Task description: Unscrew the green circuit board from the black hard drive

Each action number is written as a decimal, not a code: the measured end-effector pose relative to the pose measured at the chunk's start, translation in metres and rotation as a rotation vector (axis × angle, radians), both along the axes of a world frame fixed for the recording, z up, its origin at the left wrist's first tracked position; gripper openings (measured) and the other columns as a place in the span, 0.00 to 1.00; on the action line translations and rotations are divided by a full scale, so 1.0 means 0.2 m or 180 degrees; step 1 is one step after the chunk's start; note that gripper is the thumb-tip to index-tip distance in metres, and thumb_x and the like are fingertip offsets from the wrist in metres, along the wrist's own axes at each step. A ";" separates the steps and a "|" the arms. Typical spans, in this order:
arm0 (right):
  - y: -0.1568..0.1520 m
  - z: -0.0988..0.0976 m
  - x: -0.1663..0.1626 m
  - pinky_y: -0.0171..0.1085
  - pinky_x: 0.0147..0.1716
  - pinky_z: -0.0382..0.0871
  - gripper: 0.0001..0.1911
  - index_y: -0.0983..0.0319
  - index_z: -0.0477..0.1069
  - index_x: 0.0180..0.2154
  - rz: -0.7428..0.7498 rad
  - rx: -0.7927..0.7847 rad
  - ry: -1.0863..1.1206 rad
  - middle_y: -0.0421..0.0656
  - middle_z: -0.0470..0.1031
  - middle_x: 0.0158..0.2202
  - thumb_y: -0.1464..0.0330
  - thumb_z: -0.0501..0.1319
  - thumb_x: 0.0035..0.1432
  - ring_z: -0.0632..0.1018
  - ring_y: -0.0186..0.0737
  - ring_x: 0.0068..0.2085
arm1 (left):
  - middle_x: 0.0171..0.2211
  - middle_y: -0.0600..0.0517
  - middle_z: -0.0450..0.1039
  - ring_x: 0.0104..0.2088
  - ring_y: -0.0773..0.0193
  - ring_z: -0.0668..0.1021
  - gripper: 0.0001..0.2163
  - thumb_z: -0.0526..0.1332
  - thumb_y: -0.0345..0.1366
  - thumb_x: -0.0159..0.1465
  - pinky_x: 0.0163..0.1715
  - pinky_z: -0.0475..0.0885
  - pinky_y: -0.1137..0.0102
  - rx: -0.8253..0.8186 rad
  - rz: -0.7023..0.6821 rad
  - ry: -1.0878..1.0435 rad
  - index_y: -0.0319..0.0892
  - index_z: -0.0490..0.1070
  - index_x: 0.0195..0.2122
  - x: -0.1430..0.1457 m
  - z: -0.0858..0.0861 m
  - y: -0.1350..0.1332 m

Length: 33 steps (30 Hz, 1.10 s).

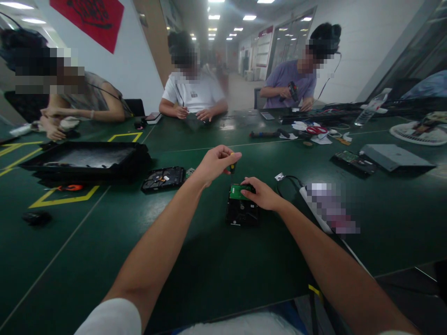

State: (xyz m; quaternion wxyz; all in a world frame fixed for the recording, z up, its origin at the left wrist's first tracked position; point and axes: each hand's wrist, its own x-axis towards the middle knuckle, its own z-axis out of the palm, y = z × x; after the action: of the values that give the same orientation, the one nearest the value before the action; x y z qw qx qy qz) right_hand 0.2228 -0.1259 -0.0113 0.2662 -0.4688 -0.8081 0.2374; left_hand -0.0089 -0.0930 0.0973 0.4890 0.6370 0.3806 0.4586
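A black hard drive (240,212) with a green circuit board (236,190) on its far end lies on the dark green table (216,270) in front of me. My right hand (261,193) rests on the far right corner of the board, fingers curled on it. My left hand (215,163) hovers just above and behind the drive, pinched round a small screwdriver (232,167) with a yellow and black handle that points down at the board.
A second opened drive (163,178) lies to the left beside a black tray (84,160). A white power strip (328,209) and cable lie to the right. Further right are a circuit board (352,160), a grey box (394,157), scissors (317,130). Three people sit across the table.
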 end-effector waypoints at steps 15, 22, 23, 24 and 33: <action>-0.01 0.01 0.00 0.54 0.65 0.67 0.15 0.55 0.73 0.55 -0.0011 0.0014 0.0047 0.49 0.77 0.58 0.62 0.64 0.68 0.74 0.54 0.66 | 0.39 0.45 0.80 0.35 0.64 0.80 0.16 0.71 0.47 0.64 0.27 0.75 0.74 -0.0187 -0.0199 -0.0237 0.39 0.74 0.36 0.00 0.01 -0.01; -0.02 0.02 -0.01 0.53 0.65 0.67 0.14 0.55 0.74 0.54 -0.0011 -0.0020 0.0077 0.48 0.77 0.57 0.63 0.64 0.68 0.73 0.54 0.67 | 0.35 0.48 0.79 0.36 0.64 0.81 0.16 0.73 0.44 0.63 0.28 0.74 0.74 -0.0008 -0.0426 -0.0367 0.41 0.71 0.42 0.03 0.01 -0.03; -0.02 0.02 -0.01 0.52 0.65 0.67 0.14 0.55 0.74 0.54 -0.0011 -0.0022 0.0086 0.48 0.77 0.57 0.63 0.64 0.69 0.73 0.54 0.67 | 0.35 0.49 0.78 0.35 0.65 0.80 0.16 0.72 0.45 0.64 0.29 0.74 0.74 0.0008 -0.0465 -0.0343 0.40 0.73 0.42 0.03 0.01 -0.03; -0.01 0.02 -0.01 0.53 0.65 0.67 0.14 0.55 0.74 0.54 -0.0012 -0.0019 0.0093 0.48 0.77 0.57 0.63 0.64 0.68 0.73 0.54 0.68 | 0.35 0.49 0.78 0.34 0.66 0.79 0.15 0.71 0.47 0.65 0.29 0.75 0.74 0.0004 -0.0484 -0.0327 0.40 0.74 0.42 0.03 0.01 -0.02; 0.00 -0.01 0.01 0.54 0.65 0.67 0.15 0.55 0.73 0.55 -0.0012 0.0036 0.0047 0.48 0.76 0.59 0.61 0.64 0.69 0.73 0.53 0.67 | 0.35 0.49 0.74 0.36 0.64 0.77 0.16 0.71 0.48 0.64 0.30 0.79 0.72 -0.0293 -0.0186 -0.0634 0.39 0.76 0.38 0.00 -0.02 0.02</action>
State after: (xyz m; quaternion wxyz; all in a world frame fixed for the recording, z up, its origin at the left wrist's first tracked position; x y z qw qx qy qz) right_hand 0.2243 -0.1261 -0.0131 0.2752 -0.4671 -0.8066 0.2357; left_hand -0.0085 -0.0888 0.0943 0.5663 0.5759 0.3321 0.4872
